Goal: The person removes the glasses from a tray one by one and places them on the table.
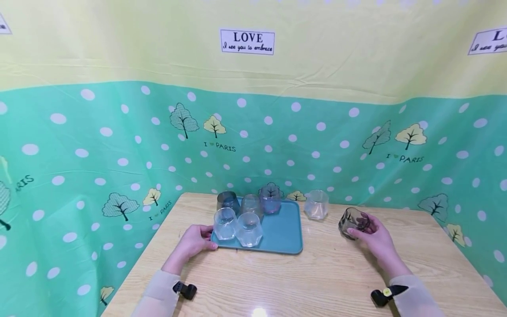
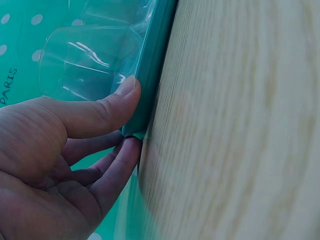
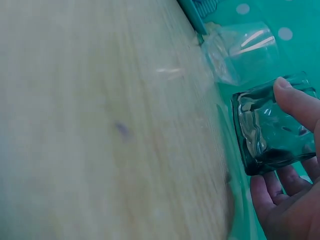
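Observation:
My left hand [image 1: 194, 242] grips the near-left corner of a teal tray [image 1: 283, 229]. In the left wrist view, the thumb lies along the tray rim [image 2: 152, 75] with fingertips at its lower edge. Several glasses crowd the tray's left and back: two clear glasses [image 1: 249, 231] in front, a dark glass [image 1: 228, 201], a greyish glass [image 1: 252, 203] and a purple-tinted glass [image 1: 271, 202] behind. Off to the right, my right hand [image 1: 378, 242] holds a smoky dark glass [image 1: 348, 225], tilted, thumb on one side and fingers on the other.
Between the tray and the held glass, a clear glass [image 1: 317, 204] stands on the wooden table [image 1: 269, 281] near the back edge. A green and yellow printed curtain [image 1: 253, 145] hangs right behind the table and along both sides.

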Action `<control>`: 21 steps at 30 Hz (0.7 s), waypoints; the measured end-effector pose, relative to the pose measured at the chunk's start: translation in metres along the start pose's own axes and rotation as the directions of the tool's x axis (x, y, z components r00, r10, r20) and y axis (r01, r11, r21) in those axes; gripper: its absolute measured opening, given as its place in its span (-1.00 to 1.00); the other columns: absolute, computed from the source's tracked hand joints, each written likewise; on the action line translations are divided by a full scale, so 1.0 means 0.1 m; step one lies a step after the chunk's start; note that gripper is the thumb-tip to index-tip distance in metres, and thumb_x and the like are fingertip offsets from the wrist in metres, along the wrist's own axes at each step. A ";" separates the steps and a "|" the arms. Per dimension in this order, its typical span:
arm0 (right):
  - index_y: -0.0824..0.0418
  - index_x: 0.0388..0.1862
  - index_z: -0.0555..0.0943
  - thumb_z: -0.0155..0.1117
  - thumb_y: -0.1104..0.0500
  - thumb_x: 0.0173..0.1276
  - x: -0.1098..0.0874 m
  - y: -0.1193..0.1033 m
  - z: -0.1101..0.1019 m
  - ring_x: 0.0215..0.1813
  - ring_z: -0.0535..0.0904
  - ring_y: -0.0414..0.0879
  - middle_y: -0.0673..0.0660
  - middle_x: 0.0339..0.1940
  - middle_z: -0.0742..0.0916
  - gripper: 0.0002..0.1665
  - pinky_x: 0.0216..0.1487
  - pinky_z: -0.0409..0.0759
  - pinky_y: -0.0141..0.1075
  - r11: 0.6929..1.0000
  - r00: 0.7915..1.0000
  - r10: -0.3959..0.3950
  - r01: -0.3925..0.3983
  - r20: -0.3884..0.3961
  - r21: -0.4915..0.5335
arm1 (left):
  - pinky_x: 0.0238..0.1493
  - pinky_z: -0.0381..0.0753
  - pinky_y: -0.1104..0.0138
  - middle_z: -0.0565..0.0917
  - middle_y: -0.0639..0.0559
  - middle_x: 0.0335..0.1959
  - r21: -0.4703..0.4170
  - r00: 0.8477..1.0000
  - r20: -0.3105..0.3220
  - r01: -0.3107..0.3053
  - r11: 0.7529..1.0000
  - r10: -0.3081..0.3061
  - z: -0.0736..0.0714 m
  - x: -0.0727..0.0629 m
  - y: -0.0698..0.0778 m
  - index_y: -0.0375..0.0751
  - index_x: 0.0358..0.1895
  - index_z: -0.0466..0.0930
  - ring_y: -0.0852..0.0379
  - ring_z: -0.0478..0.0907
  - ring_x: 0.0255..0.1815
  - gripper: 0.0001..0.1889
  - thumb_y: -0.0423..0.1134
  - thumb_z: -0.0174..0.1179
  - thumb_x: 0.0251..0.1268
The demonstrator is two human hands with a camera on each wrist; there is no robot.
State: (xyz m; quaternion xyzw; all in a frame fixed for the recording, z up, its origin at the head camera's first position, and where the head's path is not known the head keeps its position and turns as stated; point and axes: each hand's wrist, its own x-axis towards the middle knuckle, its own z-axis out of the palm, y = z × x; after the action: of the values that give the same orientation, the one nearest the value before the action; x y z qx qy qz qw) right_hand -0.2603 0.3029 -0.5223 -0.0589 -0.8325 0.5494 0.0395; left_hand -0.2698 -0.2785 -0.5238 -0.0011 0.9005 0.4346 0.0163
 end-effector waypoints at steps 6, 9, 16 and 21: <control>0.27 0.78 0.01 0.56 -0.03 0.42 0.13 0.03 0.02 0.55 0.34 0.23 0.39 0.62 0.39 0.22 0.15 0.46 -0.66 0.997 0.998 0.021 -0.017 -0.056 0.070 | 0.22 0.67 -0.03 0.80 -0.10 -0.01 -0.002 1.000 -0.002 0.006 1.000 -0.006 0.00 0.00 0.00 -0.42 0.28 0.67 0.00 0.70 0.02 -0.28 -0.42 0.69 -0.08; 0.26 0.78 0.02 0.57 -0.02 0.42 0.21 0.03 0.05 0.53 0.34 0.18 0.37 0.62 0.40 0.22 0.11 0.45 -0.67 0.995 0.996 0.040 -0.033 -0.083 0.089 | 0.24 0.66 -0.05 0.80 -0.11 0.00 0.004 1.000 -0.004 0.012 1.000 -0.012 0.00 0.00 0.00 -0.42 0.29 0.67 -0.02 0.70 0.04 -0.27 -0.40 0.70 -0.07; 0.32 0.78 -0.08 0.59 0.04 0.40 0.37 -0.04 0.16 0.65 0.23 0.29 0.45 0.69 0.26 0.29 0.63 0.28 0.03 0.988 0.989 0.082 -0.065 -0.123 0.142 | 0.26 0.64 -0.06 0.80 -0.10 -0.01 0.000 1.000 -0.002 0.030 1.000 -0.030 0.01 0.00 0.00 -0.41 0.30 0.66 -0.05 0.71 0.06 -0.26 -0.40 0.70 -0.07; 0.30 0.79 -0.11 0.58 0.08 0.40 0.44 -0.10 0.25 0.67 0.18 0.30 0.43 0.71 0.22 0.30 0.65 0.23 0.09 0.984 0.989 0.072 -0.049 -0.131 0.172 | 0.25 0.65 -0.06 0.80 -0.10 0.00 0.001 1.000 -0.003 0.023 1.000 -0.023 0.01 -0.01 0.00 -0.41 0.29 0.67 -0.04 0.70 0.06 -0.27 -0.40 0.70 -0.07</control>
State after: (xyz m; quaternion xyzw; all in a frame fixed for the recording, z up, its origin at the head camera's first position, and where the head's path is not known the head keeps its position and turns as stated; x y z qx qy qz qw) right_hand -0.3073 0.2823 -0.5233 -0.1182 -0.7762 0.6135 0.0845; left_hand -0.2692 -0.2777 -0.5249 -0.0124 0.9007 0.4338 0.0200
